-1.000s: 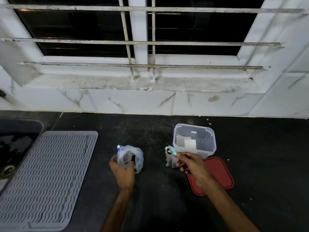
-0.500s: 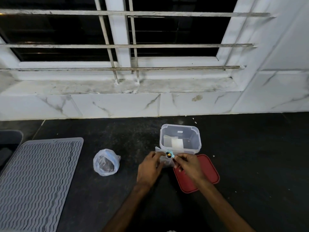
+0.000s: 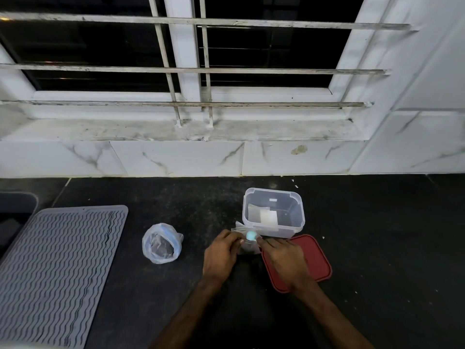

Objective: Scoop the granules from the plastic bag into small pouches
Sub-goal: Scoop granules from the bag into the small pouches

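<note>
A clear plastic bag (image 3: 161, 244) with dark granules inside stands open on the black counter, left of my hands. My left hand (image 3: 221, 255) pinches the top edge of a small clear pouch (image 3: 247, 246) that stands in front of the container. My right hand (image 3: 283, 260) holds a small light-blue spoon (image 3: 251, 235), its bowl turned over the pouch's mouth. The spoon's handle is hidden in my fingers.
A clear plastic container (image 3: 274, 214) with pale pouches inside stands just behind the small pouch. Its red lid (image 3: 312, 260) lies flat under my right wrist. A grey ribbed mat (image 3: 55, 270) covers the counter's left side beside a sink edge (image 3: 17, 205).
My left hand left the plastic bag and came to the small pouch. The spoon's bowl has tipped over the pouch's mouth; its dark load no longer shows.
</note>
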Tool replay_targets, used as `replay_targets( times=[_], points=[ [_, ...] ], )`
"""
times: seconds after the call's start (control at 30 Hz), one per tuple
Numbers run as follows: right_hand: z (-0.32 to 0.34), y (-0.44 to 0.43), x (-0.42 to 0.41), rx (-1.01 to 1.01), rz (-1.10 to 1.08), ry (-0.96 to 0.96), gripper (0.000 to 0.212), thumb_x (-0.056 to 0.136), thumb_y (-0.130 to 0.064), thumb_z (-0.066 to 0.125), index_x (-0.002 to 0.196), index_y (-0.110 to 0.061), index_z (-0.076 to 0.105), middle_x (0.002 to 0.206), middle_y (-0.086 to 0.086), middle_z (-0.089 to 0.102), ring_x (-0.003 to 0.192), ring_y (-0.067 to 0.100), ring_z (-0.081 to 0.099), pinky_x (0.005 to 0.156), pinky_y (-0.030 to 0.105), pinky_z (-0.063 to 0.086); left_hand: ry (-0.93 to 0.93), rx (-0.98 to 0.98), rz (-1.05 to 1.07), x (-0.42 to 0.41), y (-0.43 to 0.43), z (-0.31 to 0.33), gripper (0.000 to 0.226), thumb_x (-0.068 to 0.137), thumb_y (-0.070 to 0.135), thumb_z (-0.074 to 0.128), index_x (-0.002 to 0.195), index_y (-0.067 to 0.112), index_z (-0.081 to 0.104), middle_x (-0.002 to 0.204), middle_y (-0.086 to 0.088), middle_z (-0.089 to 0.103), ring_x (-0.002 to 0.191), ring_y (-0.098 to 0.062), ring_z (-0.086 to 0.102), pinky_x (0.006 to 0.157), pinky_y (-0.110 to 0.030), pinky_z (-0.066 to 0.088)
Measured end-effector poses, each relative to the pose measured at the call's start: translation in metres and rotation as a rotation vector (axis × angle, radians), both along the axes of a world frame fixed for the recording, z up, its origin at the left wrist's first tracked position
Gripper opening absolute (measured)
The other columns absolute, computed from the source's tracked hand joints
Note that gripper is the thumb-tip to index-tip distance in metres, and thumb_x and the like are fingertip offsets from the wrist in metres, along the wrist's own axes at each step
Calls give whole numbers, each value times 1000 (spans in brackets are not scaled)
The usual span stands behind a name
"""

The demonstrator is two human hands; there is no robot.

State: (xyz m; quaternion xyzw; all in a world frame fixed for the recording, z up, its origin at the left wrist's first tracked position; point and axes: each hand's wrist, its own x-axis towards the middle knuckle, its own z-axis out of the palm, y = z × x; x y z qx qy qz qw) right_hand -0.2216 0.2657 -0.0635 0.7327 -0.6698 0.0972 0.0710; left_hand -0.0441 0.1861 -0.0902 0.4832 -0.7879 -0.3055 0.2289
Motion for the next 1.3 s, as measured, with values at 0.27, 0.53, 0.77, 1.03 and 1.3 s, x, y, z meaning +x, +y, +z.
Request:
replay_targets(
  times=[0.27, 0.53, 0.77, 1.03, 1.3],
  points=[
    [4, 0, 3, -11, -49, -118, 59, 58, -14, 89, 113, -23, 72, 86, -8, 74, 67, 10, 69, 51, 23, 52, -3, -5, 24, -1, 1, -5, 21, 96, 33, 55, 113, 34, 67, 114, 15, 60, 100, -5, 60, 83, -30, 53],
    [-8, -1, 8, -29, -47, -208, 45, 72, -17, 78, 115, -24, 70, 85, -6, 74, 62, 11, 68, 48, 25, 53, 15, 26, 44, 1, 1, -8, 20, 96, 34, 56, 112, 32, 68, 113, 16, 59, 98, -4, 59, 82, -30, 53],
    [-5, 2, 8, -53, -149, -347, 34, 91, -33, 51, 119, -28, 69, 100, -7, 75, 76, 10, 71, 60, 26, 58, 14, 25, 48, -1, 3, -7, 19, 96, 35, 56, 110, 33, 68, 114, 17, 58, 98, -2, 59, 81, -27, 52],
    [-19, 2, 6, 29, -174, -396, 34, 97, -37, 45, 123, -31, 66, 107, -9, 73, 89, 11, 70, 72, 31, 57, 17, 41, 63, -3, 3, -7, 18, 96, 35, 56, 109, 34, 67, 113, 17, 57, 97, -3, 59, 81, -29, 53],
    [-9, 1, 7, 160, -440, -1477, 11, 95, -11, 61, 90, -10, 70, 73, 9, 73, 55, 20, 60, 45, 19, 42, 50, 18, 77, 2, 2, -12, 17, 96, 33, 57, 108, 30, 68, 114, 15, 52, 98, 0, 55, 80, -26, 53]
  ],
)
